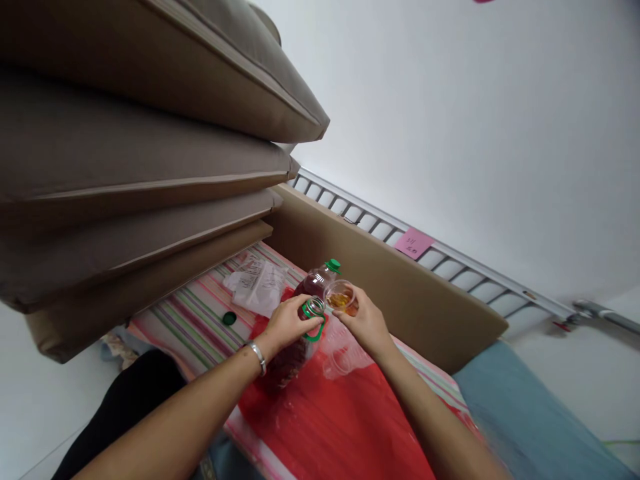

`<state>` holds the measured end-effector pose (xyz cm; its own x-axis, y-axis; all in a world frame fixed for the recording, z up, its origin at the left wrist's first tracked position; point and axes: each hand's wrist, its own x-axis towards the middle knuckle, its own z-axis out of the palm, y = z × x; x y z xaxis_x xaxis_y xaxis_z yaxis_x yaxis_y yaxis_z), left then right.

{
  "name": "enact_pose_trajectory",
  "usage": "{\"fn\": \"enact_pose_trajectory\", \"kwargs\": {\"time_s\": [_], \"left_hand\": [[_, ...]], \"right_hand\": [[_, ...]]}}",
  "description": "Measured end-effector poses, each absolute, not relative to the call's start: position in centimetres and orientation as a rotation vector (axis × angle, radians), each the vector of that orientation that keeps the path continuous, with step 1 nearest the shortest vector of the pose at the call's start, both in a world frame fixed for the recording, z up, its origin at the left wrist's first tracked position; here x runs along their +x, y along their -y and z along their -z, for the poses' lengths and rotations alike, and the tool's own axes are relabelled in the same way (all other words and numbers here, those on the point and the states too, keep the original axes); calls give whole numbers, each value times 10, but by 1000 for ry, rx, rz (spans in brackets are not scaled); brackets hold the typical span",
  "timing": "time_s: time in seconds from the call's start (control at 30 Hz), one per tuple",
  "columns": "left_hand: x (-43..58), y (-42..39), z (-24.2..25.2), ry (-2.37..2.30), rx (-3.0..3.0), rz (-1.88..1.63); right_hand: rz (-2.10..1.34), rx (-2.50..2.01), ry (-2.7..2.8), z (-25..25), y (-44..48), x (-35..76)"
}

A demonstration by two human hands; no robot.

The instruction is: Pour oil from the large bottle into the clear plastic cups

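My left hand (290, 323) is closed round the neck of a large bottle (290, 363) of dark red liquid, its mouth uncovered and a green ring handle at its neck. In my right hand (367, 321) is a clear plastic cup (341, 297) with some amber liquid in it, tilted close beside the bottle's mouth. Behind them stands a second bottle (314, 283) with a green cap on. A loose dark green cap (229, 319) lies on the striped cloth to the left. Clear plastic cups (340, 360) lie on a red plastic bag (335, 413) under my hands.
Thick brown cushions (150, 153) are stacked at the left, overhanging the striped cloth (200, 320). A crumpled clear plastic bag (260, 285) lies near them. Behind, a brown board (390, 287) leans before a white radiator (450, 267) bearing a pink note (415, 243). Blue fabric (530, 407) lies right.
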<state>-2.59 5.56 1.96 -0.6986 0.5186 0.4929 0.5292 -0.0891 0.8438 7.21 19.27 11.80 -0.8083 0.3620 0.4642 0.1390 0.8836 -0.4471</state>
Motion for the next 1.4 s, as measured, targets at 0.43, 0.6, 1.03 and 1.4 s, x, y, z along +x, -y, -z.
{"fn": "enact_pose_trajectory", "kwargs": {"time_s": [0.43, 0.6, 1.03, 1.4], "left_hand": [[-25, -55, -22, 2130, -1236, 1950], [-25, -55, -22, 2131, -1234, 1948], [-24, -53, -23, 2131, -1229, 1944], [-26, -55, -21, 2114, -1233, 1946]], "right_hand": [[-177, -315, 2606, -131, -191, 72], [-103, -285, 2619, -138, -192, 75], [68, -100, 2577, -144, -199, 74], [339, 6, 2585, -145, -190, 73]]}}
